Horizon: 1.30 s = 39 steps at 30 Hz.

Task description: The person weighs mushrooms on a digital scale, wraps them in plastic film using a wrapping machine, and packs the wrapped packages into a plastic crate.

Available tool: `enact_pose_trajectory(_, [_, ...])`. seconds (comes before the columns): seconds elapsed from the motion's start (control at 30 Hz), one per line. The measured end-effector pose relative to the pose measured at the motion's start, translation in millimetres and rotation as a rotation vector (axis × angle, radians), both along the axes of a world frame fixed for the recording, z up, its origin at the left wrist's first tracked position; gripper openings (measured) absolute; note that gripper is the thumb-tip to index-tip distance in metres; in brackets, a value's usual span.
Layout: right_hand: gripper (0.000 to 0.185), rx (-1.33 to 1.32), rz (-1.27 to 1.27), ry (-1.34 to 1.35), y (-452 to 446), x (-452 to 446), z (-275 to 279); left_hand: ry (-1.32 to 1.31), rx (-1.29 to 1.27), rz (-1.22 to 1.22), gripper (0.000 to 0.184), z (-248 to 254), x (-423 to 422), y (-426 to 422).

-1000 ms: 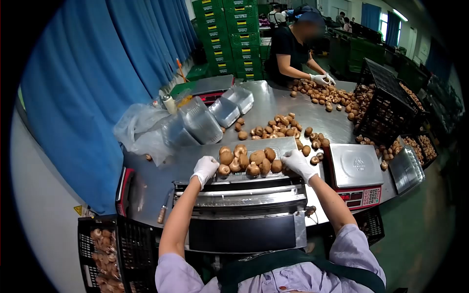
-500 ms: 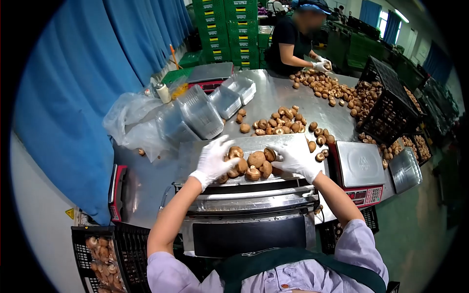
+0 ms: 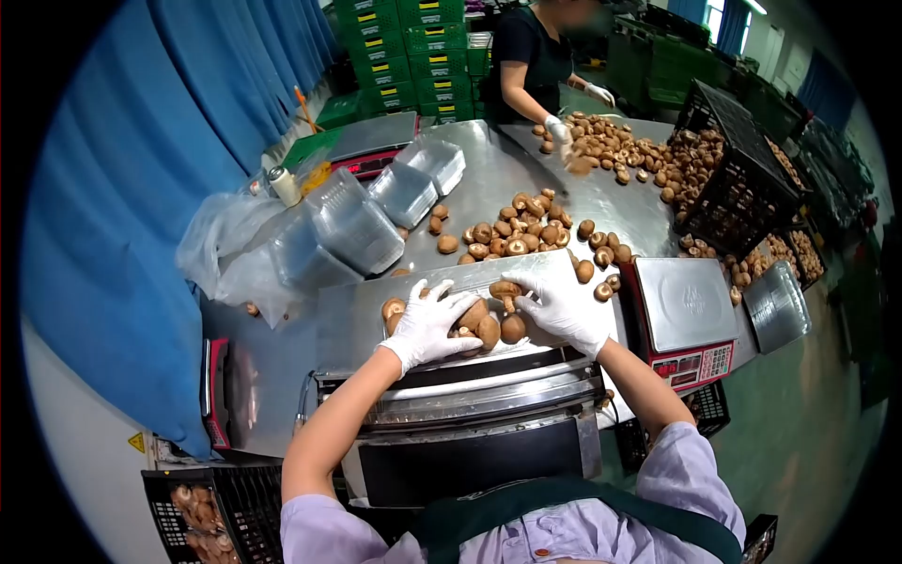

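Note:
Both my hands wear white gloves above a steel plate [image 3: 352, 324] on the machine in front of me. My left hand [image 3: 427, 327] curls over a cluster of shiitake mushrooms, its thumb and fingers around a brown-capped mushroom [image 3: 474, 315]. Other mushrooms [image 3: 392, 308] show at its left side, partly covered by the fingers. My right hand [image 3: 567, 312] pinches a tilted mushroom [image 3: 505, 290] by the cap, its pale stem pointing down. Just below that stem lies a round mushroom [image 3: 512, 328].
Beyond the plate lies a mushroom pile [image 3: 521, 226]. Clear plastic trays [image 3: 352, 221] and a plastic bag [image 3: 225, 244] are at left, a scale [image 3: 691, 305] at right. A co-worker [image 3: 526, 66] stands across the table by a tipped black crate [image 3: 742, 179].
My left hand has shifted right over the cluster, fingers now pointing right. A mushroom by my right hand is now tilted, stem showing. The co-worker's hands have moved apart.

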State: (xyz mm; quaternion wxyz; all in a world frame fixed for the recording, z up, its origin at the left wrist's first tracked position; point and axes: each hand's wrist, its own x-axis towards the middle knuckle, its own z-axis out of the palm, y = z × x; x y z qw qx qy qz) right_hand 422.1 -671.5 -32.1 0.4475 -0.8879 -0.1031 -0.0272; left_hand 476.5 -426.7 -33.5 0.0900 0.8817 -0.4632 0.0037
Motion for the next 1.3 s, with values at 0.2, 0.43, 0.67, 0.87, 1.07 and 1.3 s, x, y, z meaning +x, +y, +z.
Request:
enact_pose_trajectory(0.2, [0.042,0.103,-0.151,-0.182,-41.1,-45.9,0.5,0.076,0.016,0.042,0.074,6.5,0.4,-3.0])
enact_pose_trajectory(0.43, [0.039,-0.066,-0.783,-0.376,-187.8,-176.7,-15.4,0.089,0.053,0.036,0.073,12.8,-0.8,-4.4])
enact_pose_trajectory(0.67, [0.048,-0.988,-1.412,0.019,-341.9,-310.5,-90.4,0.073,0.077,0.016,0.077,14.0,-1.1,-5.4])
enact_pose_trajectory(0.87, [0.028,-0.351,-1.181,-0.093,-308.1,-197.1,-60.8,0.093,0.112,0.026,0.077,19.4,-0.4,-9.5])
enact_pose_trajectory(1.07, [0.029,-0.260,-0.682,-0.108,-261.6,-22.1,-56.7,0.098,0.133,0.027,0.079,20.4,1.4,-10.0])
enact_pose_trajectory(1.3, [0.038,-0.725,-0.474,0.418,-261.7,111.9,-95.1,0.107,0.143,0.031,0.079,22.0,4.5,-8.4])
